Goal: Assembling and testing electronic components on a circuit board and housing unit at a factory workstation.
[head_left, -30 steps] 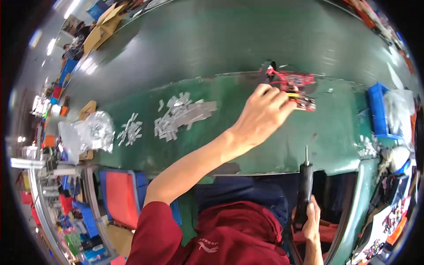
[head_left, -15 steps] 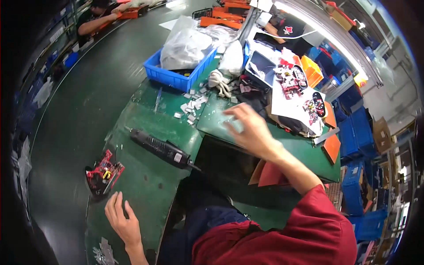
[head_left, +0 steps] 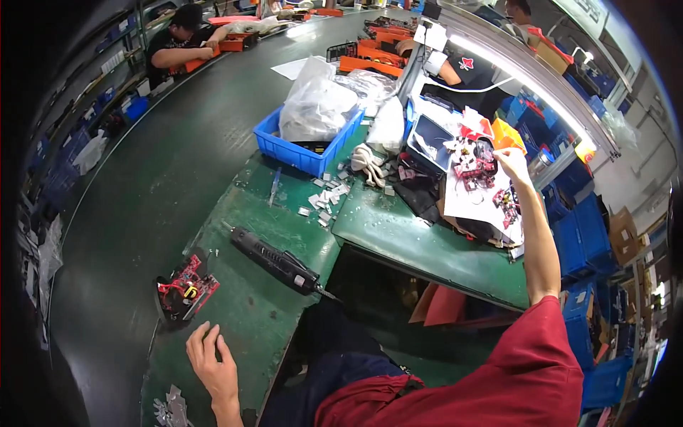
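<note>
My left hand [head_left: 212,359] lies flat on the green bench [head_left: 249,334] with its fingers spread and nothing in it. A red circuit board assembly with a black base [head_left: 186,288] sits just beyond its fingertips. My right arm stretches far to the right. My right hand [head_left: 512,162] reaches onto a pile of red circuit board assemblies [head_left: 475,162] lying on a white sheet [head_left: 473,203]. Its fingertips touch the pile, and I cannot see whether they grip a piece. A black electric screwdriver [head_left: 274,260] lies on the bench between my two hands.
A blue bin [head_left: 309,153] of plastic bags stands at the back, with small metal pieces [head_left: 324,199] and white gloves [head_left: 366,160] in front of it. A dark conveyor [head_left: 142,185] runs along the left. Other people work at the far end. Blue crates stand at the right.
My right hand has left the small metal pieces and stretched out to the pile of red boards at the right. My left hand stays by the single board.
</note>
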The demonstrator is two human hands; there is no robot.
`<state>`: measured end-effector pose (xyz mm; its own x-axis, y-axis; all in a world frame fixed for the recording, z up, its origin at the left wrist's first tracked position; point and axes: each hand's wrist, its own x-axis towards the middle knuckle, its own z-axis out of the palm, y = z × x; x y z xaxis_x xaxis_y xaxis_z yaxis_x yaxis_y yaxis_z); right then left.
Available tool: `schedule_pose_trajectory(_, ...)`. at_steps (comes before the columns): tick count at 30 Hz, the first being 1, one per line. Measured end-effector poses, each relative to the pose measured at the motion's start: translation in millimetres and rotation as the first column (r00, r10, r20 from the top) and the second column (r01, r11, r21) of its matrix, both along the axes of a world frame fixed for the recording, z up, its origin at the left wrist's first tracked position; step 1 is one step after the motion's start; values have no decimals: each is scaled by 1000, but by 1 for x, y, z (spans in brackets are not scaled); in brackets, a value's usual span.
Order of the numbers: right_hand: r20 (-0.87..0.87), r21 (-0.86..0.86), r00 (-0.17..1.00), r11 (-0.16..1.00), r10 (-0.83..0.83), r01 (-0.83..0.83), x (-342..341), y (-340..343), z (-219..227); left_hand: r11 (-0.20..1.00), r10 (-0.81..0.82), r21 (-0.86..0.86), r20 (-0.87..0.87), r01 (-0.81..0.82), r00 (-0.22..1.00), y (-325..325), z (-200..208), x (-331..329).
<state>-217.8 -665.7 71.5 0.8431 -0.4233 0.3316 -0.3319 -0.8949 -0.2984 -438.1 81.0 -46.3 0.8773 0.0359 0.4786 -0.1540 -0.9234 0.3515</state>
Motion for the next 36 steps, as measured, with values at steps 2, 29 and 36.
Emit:
schedule_pose_trajectory(2,-39,127,999,992,4,1,1,2,1,999,-6,-34,-9,6,1000,-1,0,1)
schedule_pose_trajectory(29,331,454,-433,-544,839,-706,-43,492,68,894,94,-444,73,-52,993,-15,70,-42)
schedule_pose_trajectory(36,443,69,-460,-541,769,-838,-115,657,-71,952,297,-101,69,-290,952,8,59,-108)
